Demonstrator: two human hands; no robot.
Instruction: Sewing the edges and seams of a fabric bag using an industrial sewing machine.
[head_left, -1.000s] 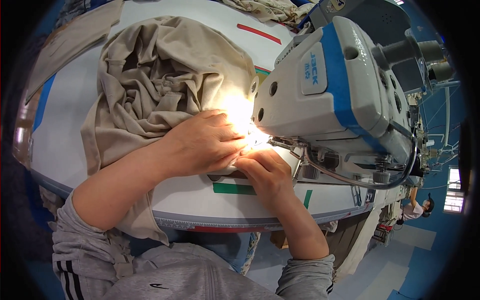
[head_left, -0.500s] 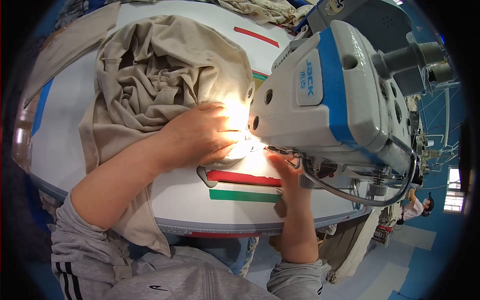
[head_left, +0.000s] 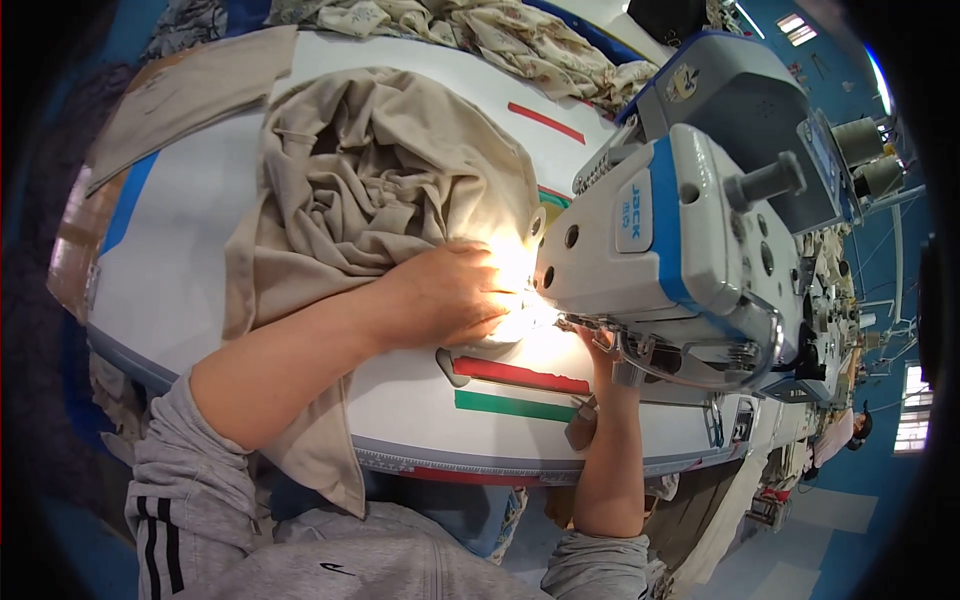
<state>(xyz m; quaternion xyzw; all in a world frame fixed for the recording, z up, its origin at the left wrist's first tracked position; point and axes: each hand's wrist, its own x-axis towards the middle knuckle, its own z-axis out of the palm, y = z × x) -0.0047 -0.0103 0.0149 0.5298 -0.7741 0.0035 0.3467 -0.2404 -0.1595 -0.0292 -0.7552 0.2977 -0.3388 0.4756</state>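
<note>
A beige garment [head_left: 400,130] lies bunched on the white sewing table, its edge running under the sewing machine head [head_left: 610,215]. My left hand [head_left: 450,295] rests on that edge with fingers bent and close together, gripping the cloth beside the needle area. Bright lamp light washes out the fingertips and the cloth there. On the other side of the needle area is my right hand [head_left: 602,350], reaching up under the machine head. The machine's metal parts and the glare hide its fingers, so its grip does not show.
A flat beige cloth piece [head_left: 190,105] lies at the far left of the table. Floral fabric [head_left: 520,45] is heaped along the back. Red tape [head_left: 520,375] and green tape [head_left: 510,405] mark the tabletop near me. Far right, a person [head_left: 835,440] is in the background.
The whole view has shifted, so the machine, cloth and hands sit lower and further right. Both hands keep about the same places beside the needle area.
</note>
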